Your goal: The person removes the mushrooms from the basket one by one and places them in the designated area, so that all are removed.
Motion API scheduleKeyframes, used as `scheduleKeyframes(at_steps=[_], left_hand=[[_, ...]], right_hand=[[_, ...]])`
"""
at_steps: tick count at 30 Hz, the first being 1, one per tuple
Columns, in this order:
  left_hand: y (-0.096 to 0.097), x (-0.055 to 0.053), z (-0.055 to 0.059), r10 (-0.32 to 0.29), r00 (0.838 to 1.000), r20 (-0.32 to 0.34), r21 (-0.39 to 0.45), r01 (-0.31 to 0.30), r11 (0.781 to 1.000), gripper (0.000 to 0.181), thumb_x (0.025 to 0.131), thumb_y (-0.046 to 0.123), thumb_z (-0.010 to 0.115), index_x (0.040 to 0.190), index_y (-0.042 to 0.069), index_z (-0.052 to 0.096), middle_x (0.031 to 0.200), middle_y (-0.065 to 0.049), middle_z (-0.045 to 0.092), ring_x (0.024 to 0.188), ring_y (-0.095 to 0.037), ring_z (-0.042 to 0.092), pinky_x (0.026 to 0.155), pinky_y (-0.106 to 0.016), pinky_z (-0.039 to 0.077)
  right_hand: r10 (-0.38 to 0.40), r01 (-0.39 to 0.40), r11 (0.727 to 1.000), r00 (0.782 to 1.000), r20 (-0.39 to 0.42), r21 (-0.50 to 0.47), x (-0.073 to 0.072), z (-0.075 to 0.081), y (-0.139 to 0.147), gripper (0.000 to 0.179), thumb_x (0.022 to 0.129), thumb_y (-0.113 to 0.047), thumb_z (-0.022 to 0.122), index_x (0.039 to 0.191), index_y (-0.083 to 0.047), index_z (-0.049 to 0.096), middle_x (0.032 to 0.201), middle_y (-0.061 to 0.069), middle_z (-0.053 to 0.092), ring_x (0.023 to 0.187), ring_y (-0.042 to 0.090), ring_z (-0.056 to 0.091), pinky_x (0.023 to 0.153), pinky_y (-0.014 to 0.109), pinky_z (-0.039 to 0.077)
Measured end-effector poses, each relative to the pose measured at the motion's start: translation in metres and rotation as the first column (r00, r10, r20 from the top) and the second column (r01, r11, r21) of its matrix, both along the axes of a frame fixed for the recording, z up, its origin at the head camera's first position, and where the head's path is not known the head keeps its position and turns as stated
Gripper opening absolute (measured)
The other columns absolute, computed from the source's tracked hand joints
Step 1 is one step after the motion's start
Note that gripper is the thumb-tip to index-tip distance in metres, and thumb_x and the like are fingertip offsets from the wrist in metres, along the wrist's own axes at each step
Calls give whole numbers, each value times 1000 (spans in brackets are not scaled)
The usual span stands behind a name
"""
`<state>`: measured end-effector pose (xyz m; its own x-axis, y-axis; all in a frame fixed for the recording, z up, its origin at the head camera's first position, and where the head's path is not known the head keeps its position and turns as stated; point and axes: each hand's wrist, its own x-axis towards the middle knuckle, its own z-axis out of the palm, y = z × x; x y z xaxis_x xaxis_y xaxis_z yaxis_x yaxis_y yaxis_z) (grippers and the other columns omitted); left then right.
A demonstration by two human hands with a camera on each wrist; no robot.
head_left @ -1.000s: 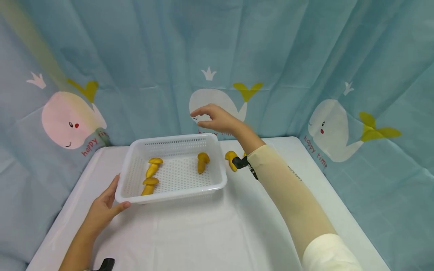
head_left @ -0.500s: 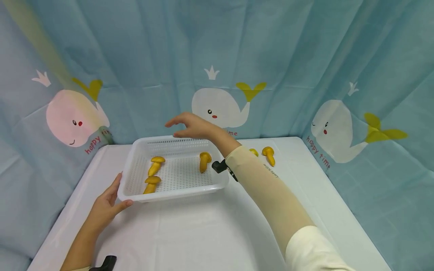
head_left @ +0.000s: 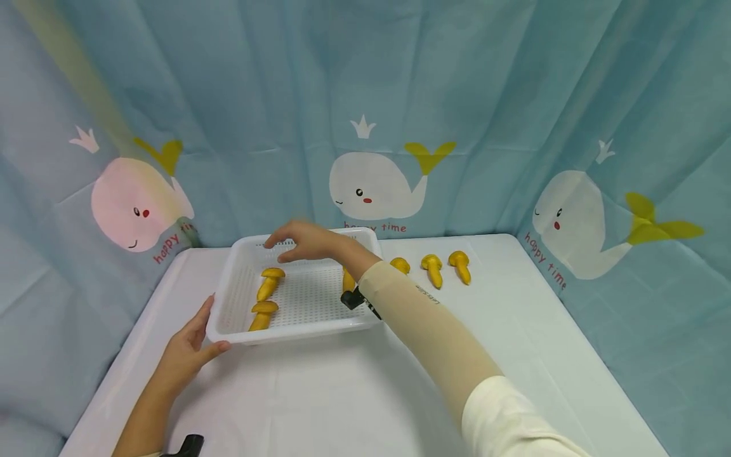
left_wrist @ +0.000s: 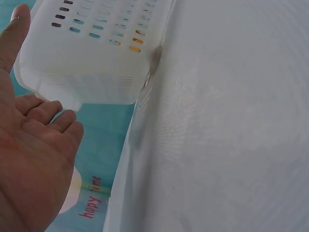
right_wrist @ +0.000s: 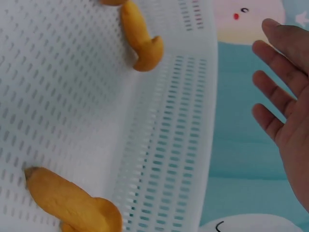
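My left hand (head_left: 185, 346) holds a white perforated plastic basket (head_left: 308, 329) by its near left corner, thumb at the front rim and fingers along the left side. Over the basket's back part hovers my right hand (head_left: 305, 242), empty, its thumb and fingers spread apart. Two yellow-brown toy mushrooms, a rear one (head_left: 270, 284) and a front one (head_left: 263, 315), lie in the basket's left half. Farther right inside it, my right forearm partly hides a third mushroom (head_left: 348, 280). The right wrist view shows my bare fingers (right_wrist: 273, 92) beyond the basket's rim.
To the right of the basket, three more mushrooms lie on the white table: a left one (head_left: 401, 264), a middle one (head_left: 433, 270) and a right one (head_left: 460, 266). A blue curtain (head_left: 274, 139) with printed whales stands around the table's back and sides.
My right hand has come left and down, from high behind the basket's right side to over its back part. The left hand keeps its place at the corner. The view has shifted slightly.
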<state>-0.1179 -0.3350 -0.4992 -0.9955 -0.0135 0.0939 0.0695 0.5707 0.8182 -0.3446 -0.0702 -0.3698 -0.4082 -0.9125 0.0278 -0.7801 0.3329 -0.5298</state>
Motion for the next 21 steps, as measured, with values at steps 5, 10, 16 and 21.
scheduleKeyframes(at_steps=[5,10,16,21], left_hand=[[0,1,0,-10,1000,-11,8,10,1000,95,94,25,77,163,41,13,170,15,12,143,19,15,101,-2,26],[2,0,-1,-2,1000,-2,1,2,1000,95,94,27,77,163,41,14,170,15,12,146,13,17,110,-18,32],[3,1,1,22,999,29,5,-22,1000,95,93,31,77,162,46,13,170,14,12,155,-4,14,108,-67,33],[1,2,2,22,999,24,7,-22,1000,95,93,31,77,161,47,14,170,13,14,155,-6,14,106,-71,33]], right_hand=[[-5,4,1000,999,53,22,0,-14,-11,40,99,-20,70,139,-19,65,143,-7,62,137,13,51,112,22,41],[-39,38,998,999,17,51,1,-27,-20,38,100,-19,69,138,-22,66,142,-10,62,135,9,50,114,22,39],[-18,11,997,996,87,81,4,-45,-31,37,101,-18,66,138,-17,65,141,-4,63,136,14,51,116,29,41],[13,-22,998,989,149,58,3,-54,-36,36,100,-14,67,136,-9,66,135,2,68,132,21,55,115,33,43]])
